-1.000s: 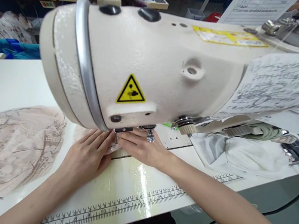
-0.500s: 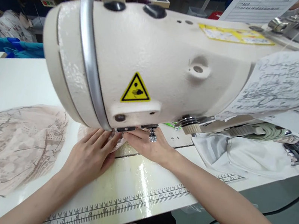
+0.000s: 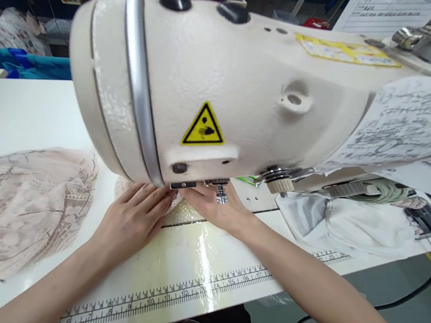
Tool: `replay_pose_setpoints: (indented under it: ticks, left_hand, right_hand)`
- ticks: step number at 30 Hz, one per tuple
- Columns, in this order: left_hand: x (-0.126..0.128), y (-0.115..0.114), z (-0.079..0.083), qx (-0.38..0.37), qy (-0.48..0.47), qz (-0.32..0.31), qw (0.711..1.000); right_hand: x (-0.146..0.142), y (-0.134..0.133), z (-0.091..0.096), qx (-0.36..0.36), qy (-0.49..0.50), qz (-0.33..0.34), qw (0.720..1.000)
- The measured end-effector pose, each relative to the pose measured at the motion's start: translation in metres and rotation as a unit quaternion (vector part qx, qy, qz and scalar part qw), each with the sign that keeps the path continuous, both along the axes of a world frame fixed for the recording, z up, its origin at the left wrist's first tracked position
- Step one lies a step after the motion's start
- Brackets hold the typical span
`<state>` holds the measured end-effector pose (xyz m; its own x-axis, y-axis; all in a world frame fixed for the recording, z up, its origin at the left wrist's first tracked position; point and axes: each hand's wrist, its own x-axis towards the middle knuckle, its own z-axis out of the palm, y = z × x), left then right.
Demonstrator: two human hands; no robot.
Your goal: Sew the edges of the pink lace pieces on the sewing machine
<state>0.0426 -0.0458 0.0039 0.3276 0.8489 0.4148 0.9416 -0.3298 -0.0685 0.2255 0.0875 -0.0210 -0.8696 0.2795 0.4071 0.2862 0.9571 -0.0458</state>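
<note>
A pale pink lace piece (image 3: 175, 202) lies on the sewing machine's bed, mostly covered by my hands and the machine head. My left hand (image 3: 135, 214) rests on it from the left, palm down, fingers stretched out flat toward the needle area. From the right, my right hand (image 3: 216, 205) reaches beneath the machine head; its fingers point left beside the left hand's fingertips. The machine head hides the right fingertips, so their grip cannot be made out. The white sewing machine (image 3: 251, 91) stands over both hands and hides the needle and presser foot.
More pink lace fabric (image 3: 19, 212) is spread at the left. A printed ruler (image 3: 161, 300) runs along the table's front edge. White folded cloth (image 3: 364, 226) lies right of my right forearm. Handwritten paper (image 3: 421, 123) hangs on the machine, and a black cable (image 3: 410, 296) loops below the table.
The view has shifted slightly, so the machine sits a little farther right. My left hand's thumb is now less visible beneath the fingers. Both hands otherwise keep about the same place at the lace.
</note>
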Motion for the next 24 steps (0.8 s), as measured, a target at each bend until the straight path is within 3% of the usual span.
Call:
replay_pose_setpoints:
  ticks: [5,12,24]
  left_hand:
    - [-0.007,-0.003,0.000,0.008,-0.007,-0.053,0.999]
    - [-0.010,-0.002,0.006,-0.015,-0.038,-0.022,0.999]
    - [-0.010,-0.003,0.004,0.000,0.022,-0.018,1.000]
  right_hand:
    - [0.005,-0.009,0.017,0.123,-0.025,-0.006,0.992]
    - [-0.004,-0.015,0.020,0.148,0.041,0.043,0.987]
    - [-0.012,-0.020,0.015,0.139,0.105,0.079,0.981]
